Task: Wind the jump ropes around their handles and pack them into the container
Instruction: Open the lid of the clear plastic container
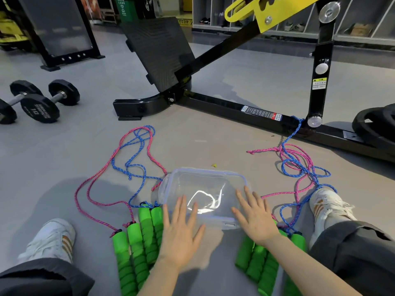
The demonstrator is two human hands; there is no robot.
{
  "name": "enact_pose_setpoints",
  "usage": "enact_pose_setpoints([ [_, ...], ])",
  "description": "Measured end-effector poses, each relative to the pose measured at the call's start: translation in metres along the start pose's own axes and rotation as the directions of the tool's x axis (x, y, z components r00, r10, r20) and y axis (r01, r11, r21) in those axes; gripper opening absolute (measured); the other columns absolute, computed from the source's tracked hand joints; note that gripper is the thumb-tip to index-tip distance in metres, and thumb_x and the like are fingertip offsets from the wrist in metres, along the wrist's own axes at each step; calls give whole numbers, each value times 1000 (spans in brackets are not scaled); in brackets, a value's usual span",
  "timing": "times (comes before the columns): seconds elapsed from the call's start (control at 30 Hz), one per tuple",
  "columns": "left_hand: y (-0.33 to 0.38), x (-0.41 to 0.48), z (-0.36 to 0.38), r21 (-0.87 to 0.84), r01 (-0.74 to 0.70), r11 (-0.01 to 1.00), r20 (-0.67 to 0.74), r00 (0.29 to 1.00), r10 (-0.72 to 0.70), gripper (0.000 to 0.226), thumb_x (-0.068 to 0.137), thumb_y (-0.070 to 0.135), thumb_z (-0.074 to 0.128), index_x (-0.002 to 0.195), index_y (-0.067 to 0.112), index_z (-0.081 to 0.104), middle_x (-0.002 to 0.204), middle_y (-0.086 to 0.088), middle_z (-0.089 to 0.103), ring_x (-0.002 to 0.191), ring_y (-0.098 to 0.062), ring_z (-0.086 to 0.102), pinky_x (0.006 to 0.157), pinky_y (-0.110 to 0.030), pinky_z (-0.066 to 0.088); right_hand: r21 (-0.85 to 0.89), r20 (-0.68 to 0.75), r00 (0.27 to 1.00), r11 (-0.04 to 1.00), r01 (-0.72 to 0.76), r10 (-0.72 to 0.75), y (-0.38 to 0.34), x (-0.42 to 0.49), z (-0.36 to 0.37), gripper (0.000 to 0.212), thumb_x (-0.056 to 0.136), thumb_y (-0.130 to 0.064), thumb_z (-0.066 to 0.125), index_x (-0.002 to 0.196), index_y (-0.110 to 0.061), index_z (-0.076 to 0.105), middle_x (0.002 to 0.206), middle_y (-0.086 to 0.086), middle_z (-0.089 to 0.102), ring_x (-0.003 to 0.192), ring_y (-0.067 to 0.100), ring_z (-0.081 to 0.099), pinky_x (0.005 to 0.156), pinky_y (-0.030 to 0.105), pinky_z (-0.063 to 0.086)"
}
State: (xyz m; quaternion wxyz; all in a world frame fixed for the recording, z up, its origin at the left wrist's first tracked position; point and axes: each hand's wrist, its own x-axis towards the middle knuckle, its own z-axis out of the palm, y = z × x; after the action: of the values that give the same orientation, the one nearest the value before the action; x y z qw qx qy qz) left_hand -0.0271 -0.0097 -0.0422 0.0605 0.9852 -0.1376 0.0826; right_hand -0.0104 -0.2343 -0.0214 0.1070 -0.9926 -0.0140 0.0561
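Note:
A clear plastic container (205,182) with a blue-rimmed lid lies on the grey floor between my legs. My left hand (181,233) and my right hand (255,218) hover flat over its near edge, fingers spread, holding nothing. Left of the container lie several green foam handles (136,248), side by side, with loose pink and blue ropes (132,161) trailing away from them. More green handles (263,265) lie under my right forearm. Their pink and blue ropes (299,165) are tangled at the right, and one blue strand runs up to the black machine frame.
A black and yellow gym machine (245,107) stands across the floor ahead. Two black dumbbells (40,101) lie at the left. A black weight plate (376,124) sits at the right edge. My white shoes (53,238) and dark trouser legs flank the work area.

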Motion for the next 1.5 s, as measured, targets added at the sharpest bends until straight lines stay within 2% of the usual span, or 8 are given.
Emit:
enact_pose_setpoints([
  [0.2, 11, -9, -5, -34, -72, 997, -309, 949, 58, 54, 100, 38, 29, 96, 11, 76, 131, -17, 58, 127, -24, 40, 113, -50, 10, 256, -265, 964, 966, 37, 34, 13, -11, 6, 78, 85, -73, 12, 128, -27, 57, 142, 6, 44, 124, 25, 36, 107, 39, 28],
  [0.37, -28, 7, -2, -149, 368, 918, -271, 877, -396, 39, 93, 34, 42, 106, 7, 69, 128, -27, 54, 123, -38, 48, 99, -65, 31, 313, -194, 938, 925, -217, 286, 13, -4, 0, 46, 94, -41, 39, 133, -20, 51, 147, 12, 32, 131, 31, 26, 110, 42, 21],
  [0.53, -52, 21, -6, -334, 673, 661, 71, 717, -694, 41, 93, 42, 56, 123, 15, 64, 154, -19, 24, 146, -29, 10, 113, -53, 3, 393, -111, 860, 817, -421, 497, 10, -1, -6, 67, 75, -56, 34, 111, -9, 65, 139, 14, 43, 129, 33, 29, 106, 40, 21],
  [0.6, -47, 20, -3, -518, 642, 566, 149, 719, -679, 34, 92, 40, 59, 114, 16, 67, 147, -15, 37, 141, -27, 22, 113, -45, 12, 508, -39, 845, 739, -442, 533, 9, 0, -6, 65, 76, -59, 44, 103, -5, 67, 122, 15, 56, 116, 33, 40, 97, 40, 31],
  [0.73, -22, 8, -9, -845, 528, 80, 361, 676, -643, 31, 87, 25, 69, 107, 9, 51, 110, -12, 60, 98, -23, 54, 84, -28, 38, 752, 99, 826, 502, -427, 555, 7, -2, -15, 43, 85, -34, 63, 109, 2, 58, 96, 14, 62, 86, 26, 53, 74, 34, 42],
  [1.07, -22, -31, -29, -772, 563, 295, 312, 740, -596, 35, 84, 31, 72, 106, 21, 47, 89, -8, 65, 79, -18, 60, 75, -31, 43, 752, 160, 812, 463, -469, 561, 16, -29, -23, 23, 80, -22, 68, 95, -8, 59, 93, 11, 64, 90, 28, 58, 77, 32, 42],
  [1.27, -25, -21, -27, -540, 521, 661, -46, 766, -642, 29, 80, 27, 76, 102, 10, 66, 152, -19, 30, 145, -33, 17, 115, -51, 6, 786, 14, 821, 501, -362, 570, 5, -35, -33, 17, 70, -20, 67, 66, -8, 56, 72, 10, 57, 79, 31, 54, 71, 37, 41],
  [1.5, -28, 39, -54, -527, 404, 748, -379, 676, -632, 33, 61, 21, 90, 79, 3, 69, 138, -33, 42, 132, -47, 35, 104, -68, 21, 800, -114, 819, 541, -259, 562, 4, 2, -73, 35, 76, -36, 66, 91, -5, 70, 139, 11, 43, 131, 28, 24, 104, 36, 22],
])
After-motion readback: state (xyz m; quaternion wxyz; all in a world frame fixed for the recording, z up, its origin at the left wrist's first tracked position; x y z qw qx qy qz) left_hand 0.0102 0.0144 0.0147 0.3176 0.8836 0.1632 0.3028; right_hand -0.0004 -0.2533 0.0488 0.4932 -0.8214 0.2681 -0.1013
